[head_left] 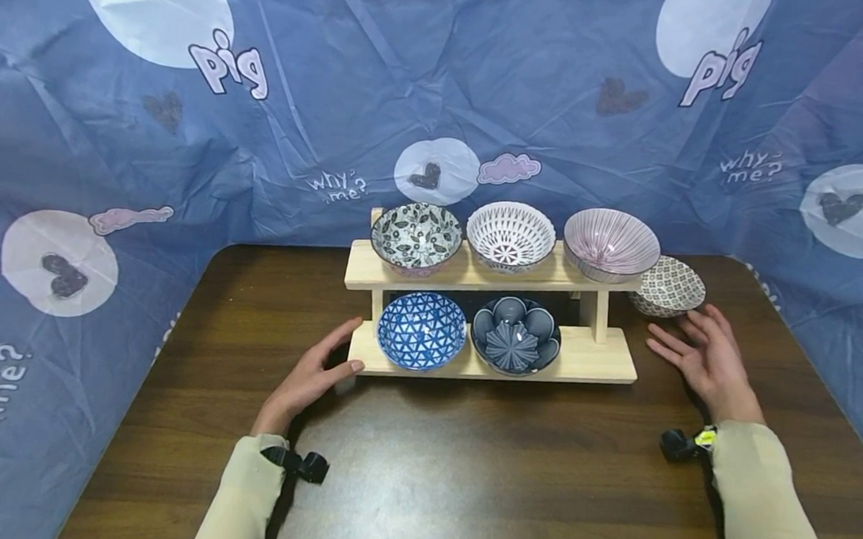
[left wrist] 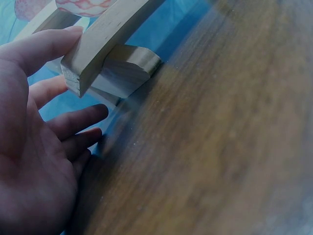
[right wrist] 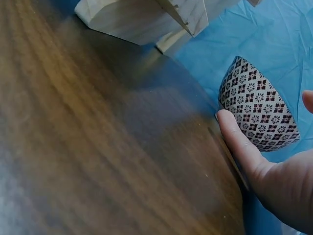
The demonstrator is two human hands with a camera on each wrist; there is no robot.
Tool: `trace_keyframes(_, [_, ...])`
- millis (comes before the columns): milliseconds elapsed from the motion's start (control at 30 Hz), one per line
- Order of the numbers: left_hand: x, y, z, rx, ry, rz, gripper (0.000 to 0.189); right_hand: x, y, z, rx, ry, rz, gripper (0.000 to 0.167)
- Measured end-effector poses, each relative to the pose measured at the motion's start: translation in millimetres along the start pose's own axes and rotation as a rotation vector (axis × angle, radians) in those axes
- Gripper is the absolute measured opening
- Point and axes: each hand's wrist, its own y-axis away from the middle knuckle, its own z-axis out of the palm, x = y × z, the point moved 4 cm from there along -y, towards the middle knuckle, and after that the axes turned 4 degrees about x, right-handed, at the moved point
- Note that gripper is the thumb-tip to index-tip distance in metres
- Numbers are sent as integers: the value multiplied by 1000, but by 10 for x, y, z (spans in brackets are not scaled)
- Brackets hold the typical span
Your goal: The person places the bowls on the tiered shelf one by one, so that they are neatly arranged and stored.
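A two-tier wooden display rack (head_left: 620,362) stands on the table. At the left end of its lower board, my left hand (head_left: 311,382) holds the wood between thumb and index finger; the left wrist view shows the other fingers (left wrist: 80,120) free below. My right hand (head_left: 710,368) is spread beside a small patterned bowl (head_left: 671,286) behind the rack's right end. In the right wrist view the thumb (right wrist: 239,142) lies against or just in front of this bowl (right wrist: 259,107); contact is unclear. The lower board carries a blue triangle-patterned bowl (head_left: 421,331) and a dark blue flower-shaped bowl (head_left: 515,338).
Along the upper board sit a leaf-patterned bowl (head_left: 416,235), a white-and-black bowl (head_left: 511,235) and a purple-striped bowl (head_left: 611,242). The dark wooden table (head_left: 500,466) extends in front of the rack. A blue printed cloth (head_left: 299,127) hangs behind and at both sides.
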Motion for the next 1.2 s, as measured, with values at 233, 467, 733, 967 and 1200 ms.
trace_keyframes(233, [2, 8, -8, -1, -9, 5, 70, -11, -80, 17, 29, 72, 3, 61])
trace_keyframes(467, [3, 10, -9, -5, -6, 7, 70, -14, -154, 23, -24, 75, -13, 57])
trace_keyframes(733, [-2, 6, -8, 2, -2, 16, 70, -22, -227, 54, -70, 72, -22, 68])
trace_keyframes(967, [-6, 3, -4, 6, 1, 17, 70, -16, -253, 60, -70, 84, -34, 72])
trace_keyframes(1200, [-6, 8, -10, 3, -3, 17, 70, 22, -300, 44, -68, 53, -62, 87])
